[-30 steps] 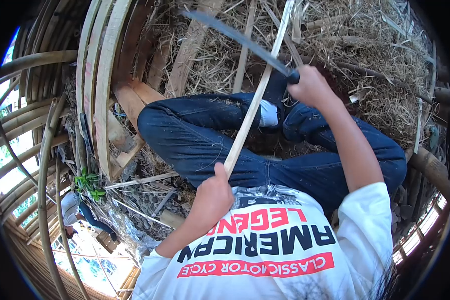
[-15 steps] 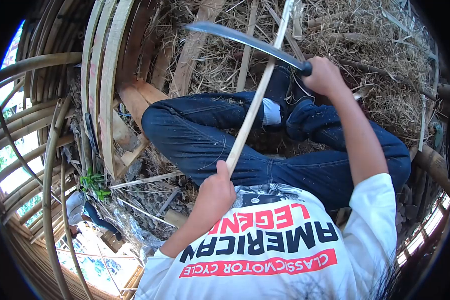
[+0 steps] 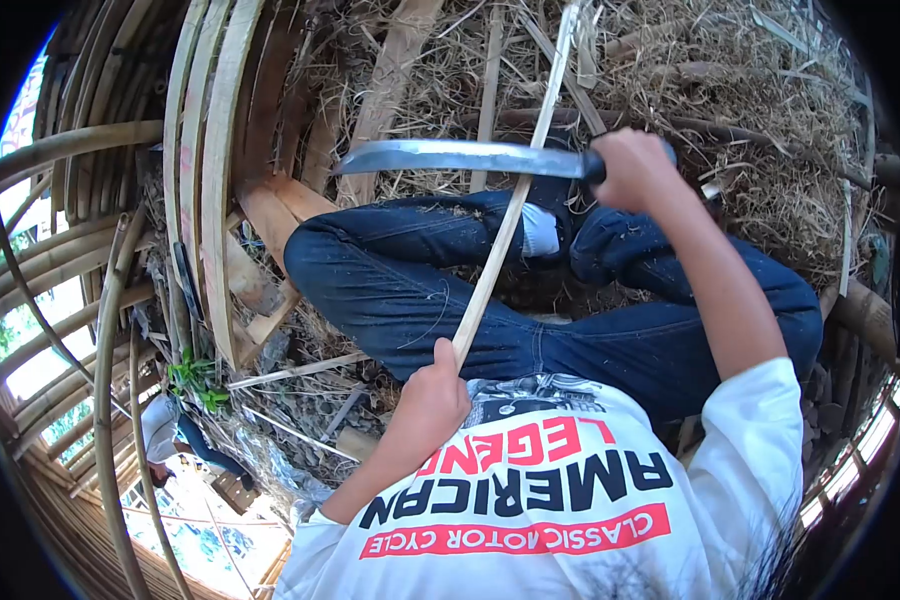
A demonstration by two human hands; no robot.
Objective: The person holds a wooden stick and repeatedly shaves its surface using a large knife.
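In the head view, my left hand [image 3: 432,410] is closed around the lower end of a long pale bamboo strip [image 3: 497,252]. The strip slants up and away over my crossed legs. My right hand [image 3: 634,172] grips the dark handle of a long curved machete [image 3: 460,156]. Its blade points left and lies across the strip's upper part, roughly level. Whether the edge touches the strip is hard to tell.
Long split strips [image 3: 215,170] stand at the left beside bamboo poles [image 3: 110,370]. Dry shavings [image 3: 730,90] cover the ground beyond my legs. A wooden block [image 3: 270,210] lies by my knee. Another person [image 3: 192,440] is at the lower left.
The machete has come down along the strip toward my legs, and its blade has turned from slanted to nearly level. My left hand has lowered slightly with the strip.
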